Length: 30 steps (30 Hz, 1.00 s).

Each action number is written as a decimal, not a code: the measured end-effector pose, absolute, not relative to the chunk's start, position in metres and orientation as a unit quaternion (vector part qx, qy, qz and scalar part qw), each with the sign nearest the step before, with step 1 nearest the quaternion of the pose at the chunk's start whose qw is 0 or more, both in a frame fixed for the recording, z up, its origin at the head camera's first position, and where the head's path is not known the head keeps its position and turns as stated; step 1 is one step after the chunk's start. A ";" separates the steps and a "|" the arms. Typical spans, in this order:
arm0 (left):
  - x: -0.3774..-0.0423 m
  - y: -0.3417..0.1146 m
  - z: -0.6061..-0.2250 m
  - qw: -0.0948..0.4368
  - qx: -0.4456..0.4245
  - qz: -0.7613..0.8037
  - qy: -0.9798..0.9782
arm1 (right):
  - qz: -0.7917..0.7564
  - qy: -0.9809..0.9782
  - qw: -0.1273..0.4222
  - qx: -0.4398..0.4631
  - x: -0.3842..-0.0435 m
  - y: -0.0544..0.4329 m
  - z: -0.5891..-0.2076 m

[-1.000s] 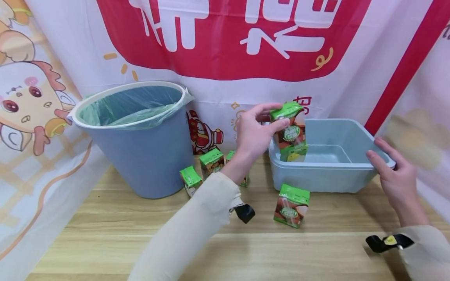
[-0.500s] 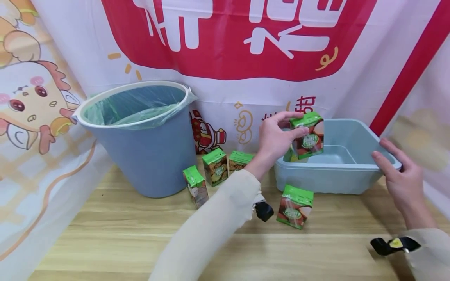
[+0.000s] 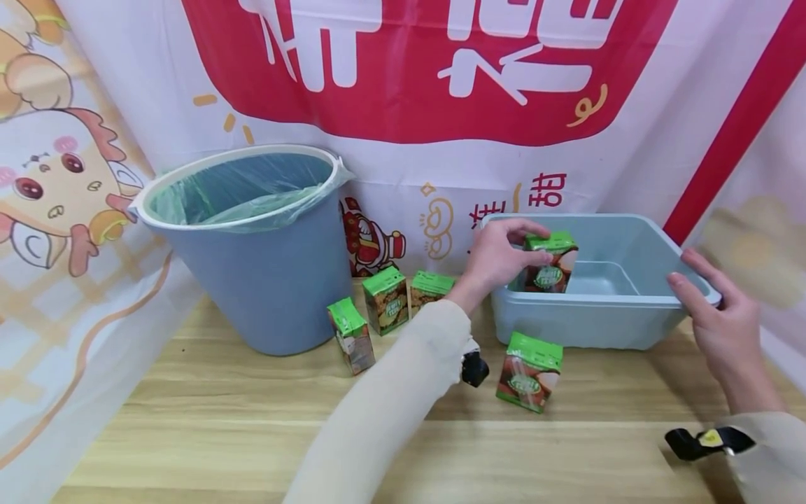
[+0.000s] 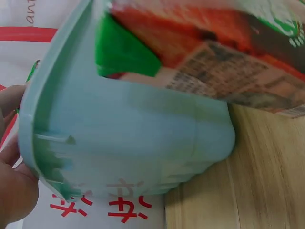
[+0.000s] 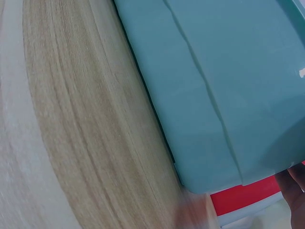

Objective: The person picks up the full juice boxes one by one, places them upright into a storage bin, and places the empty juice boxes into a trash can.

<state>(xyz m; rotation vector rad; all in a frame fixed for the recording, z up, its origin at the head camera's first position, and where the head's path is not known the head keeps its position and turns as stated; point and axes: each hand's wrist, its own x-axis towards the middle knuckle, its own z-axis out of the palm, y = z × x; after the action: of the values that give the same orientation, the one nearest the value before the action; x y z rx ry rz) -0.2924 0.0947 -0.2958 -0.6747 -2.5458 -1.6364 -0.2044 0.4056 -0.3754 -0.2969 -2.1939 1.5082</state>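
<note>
My left hand (image 3: pixel 500 259) pinches a small green-topped drink carton (image 3: pixel 549 275) between thumb and fingers. The carton is upright inside the left end of a pale blue plastic basin (image 3: pixel 585 318), its lower part hidden by the front wall. At the basin's right end, my right hand (image 3: pixel 720 322) grips the rim, thumb on the near side. A similar carton (image 3: pixel 529 372) stands on the table in front of the basin, large and close in the left wrist view. The right wrist view shows the basin's outer wall (image 5: pixel 224 95) and part of the right hand.
A blue bin (image 3: pixel 252 280) with a clear liner stands at the left. Beside it are three more cartons: a tilted one (image 3: pixel 351 339), an upright one (image 3: pixel 386 301), and one (image 3: pixel 428 288) partly behind the left arm. A printed cloth (image 3: pixel 390 133) hangs behind the wooden table (image 3: pixel 220 420).
My left hand has carried the carton right, then lowered it into the basin. Another carton low in the basin's left end is now out of sight. The right hand stays on the rim.
</note>
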 end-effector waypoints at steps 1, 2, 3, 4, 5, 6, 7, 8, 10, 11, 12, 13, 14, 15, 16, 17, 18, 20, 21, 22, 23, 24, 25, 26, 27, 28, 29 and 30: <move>-0.293 0.095 -0.297 0.020 -0.220 -0.517 -0.827 | 0.547 -0.798 0.230 -0.108 -0.204 0.405 -0.376; -0.293 0.095 -0.298 0.020 -0.222 -0.505 -0.834 | 0.546 -0.799 0.228 -0.108 -0.205 0.405 -0.376; -0.294 0.096 -0.299 0.021 -0.224 -0.494 -0.840 | 0.546 -0.798 0.229 -0.109 -0.205 0.405 -0.376; -0.294 0.096 -0.299 0.024 -0.226 -0.482 -0.846 | 0.550 -0.796 0.230 -0.108 -0.205 0.405 -0.376; -0.294 0.097 -0.300 0.027 -0.228 -0.471 -0.852 | 0.553 -0.794 0.231 -0.108 -0.205 0.405 -0.376; -0.294 0.098 -0.301 0.032 -0.230 -0.461 -0.856 | 0.555 -0.792 0.232 -0.107 -0.205 0.405 -0.375; -0.294 0.098 -0.301 0.036 -0.232 -0.453 -0.860 | 0.560 -0.788 0.233 -0.104 -0.205 0.405 -0.375; -0.294 0.099 -0.301 0.039 -0.233 -0.446 -0.863 | 0.563 -0.786 0.234 -0.103 -0.205 0.405 -0.375; -0.293 0.100 -0.301 0.040 -0.232 -0.434 -0.870 | 0.577 -0.775 0.236 -0.098 -0.205 0.406 -0.375; -0.293 0.101 -0.301 0.039 -0.229 -0.429 -0.873 | 0.585 -0.769 0.237 -0.096 -0.205 0.406 -0.375; -0.293 0.101 -0.301 0.038 -0.227 -0.423 -0.877 | 0.586 -0.769 0.238 -0.096 -0.205 0.406 -0.375; -0.293 0.102 -0.300 0.036 -0.224 -0.415 -0.881 | 0.587 -0.768 0.237 -0.096 -0.205 0.406 -0.375; -0.293 0.103 -0.300 0.034 -0.220 -0.405 -0.887 | 0.585 -0.770 0.236 -0.098 -0.205 0.406 -0.375; -0.294 0.104 -0.299 0.034 -0.218 -0.390 -0.894 | 0.588 -0.767 0.236 -0.098 -0.205 0.406 -0.376; -0.294 0.106 -0.299 0.033 -0.217 -0.375 -0.901 | 0.589 -0.767 0.236 -0.098 -0.205 0.406 -0.376; -0.294 0.107 -0.299 0.031 -0.216 -0.360 -0.907 | 0.585 -0.769 0.237 -0.100 -0.205 0.406 -0.376; -0.294 0.109 -0.299 0.029 -0.216 -0.345 -0.913 | 0.584 -0.769 0.237 -0.100 -0.205 0.407 -0.375; -0.295 0.112 -0.299 0.026 -0.212 -0.316 -0.924 | 0.582 -0.771 0.240 -0.099 -0.205 0.408 -0.375; -0.295 0.114 -0.299 0.026 -0.210 -0.303 -0.929 | 0.582 -0.771 0.241 -0.096 -0.205 0.408 -0.375; -0.295 0.116 -0.299 0.025 -0.208 -0.292 -0.933 | 0.582 -0.770 0.243 -0.093 -0.205 0.408 -0.375; -0.295 0.117 -0.299 0.024 -0.205 -0.281 -0.937 | 0.587 -0.766 0.244 -0.089 -0.205 0.408 -0.375; -0.295 0.118 -0.299 0.023 -0.202 -0.269 -0.941 | 0.588 -0.766 0.245 -0.086 -0.205 0.407 -0.375; -0.295 0.119 -0.299 0.023 -0.201 -0.255 -0.946 | 0.586 -0.768 0.246 -0.083 -0.205 0.407 -0.376; -0.295 0.120 -0.299 0.021 -0.201 -0.239 -0.950 | 0.593 -0.762 0.247 -0.080 -0.205 0.407 -0.376; -0.294 0.121 -0.299 0.019 -0.202 -0.223 -0.954 | 0.599 -0.757 0.248 -0.077 -0.205 0.407 -0.376; -0.294 0.121 -0.299 0.016 -0.203 -0.210 -0.956 | 0.600 -0.757 0.249 -0.077 -0.205 0.406 -0.376; -0.293 0.122 -0.299 0.014 -0.202 -0.200 -0.959 | 0.601 -0.756 0.248 -0.076 -0.205 0.406 -0.376; -0.293 0.122 -0.299 0.013 -0.203 -0.191 -0.960 | 0.607 -0.751 0.249 -0.074 -0.206 0.406 -0.377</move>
<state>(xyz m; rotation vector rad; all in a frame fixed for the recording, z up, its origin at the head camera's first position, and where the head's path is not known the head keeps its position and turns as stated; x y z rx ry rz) -0.2927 0.1219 -0.2986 -0.6312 -2.9923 -0.5952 -0.2055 0.4058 -0.3766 -0.2015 -2.0462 1.6543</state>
